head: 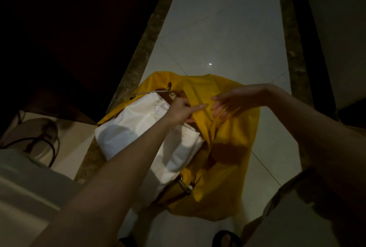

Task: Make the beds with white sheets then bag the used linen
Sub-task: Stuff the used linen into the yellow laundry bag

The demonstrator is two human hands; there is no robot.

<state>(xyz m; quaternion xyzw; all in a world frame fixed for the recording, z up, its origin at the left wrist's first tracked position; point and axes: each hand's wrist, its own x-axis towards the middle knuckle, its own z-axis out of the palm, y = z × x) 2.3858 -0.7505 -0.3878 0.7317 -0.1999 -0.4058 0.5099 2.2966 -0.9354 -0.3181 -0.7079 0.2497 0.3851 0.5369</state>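
Pinching yellow bag [227,137] rim: left hand [181,111], fingers curled on fabric. Right hand [229,102] fingers spread, loose, touching rim opp. White linen [142,128] in bag, below left hand, on floor [227,29].

Dim corridor: pale tiled floor [227,29] (glossy), mottled stone border [138,64].

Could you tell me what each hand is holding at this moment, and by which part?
The left hand grips the yellow bag by its rim at the mouth. The right hand holds nothing, fingers straight over the fabric.
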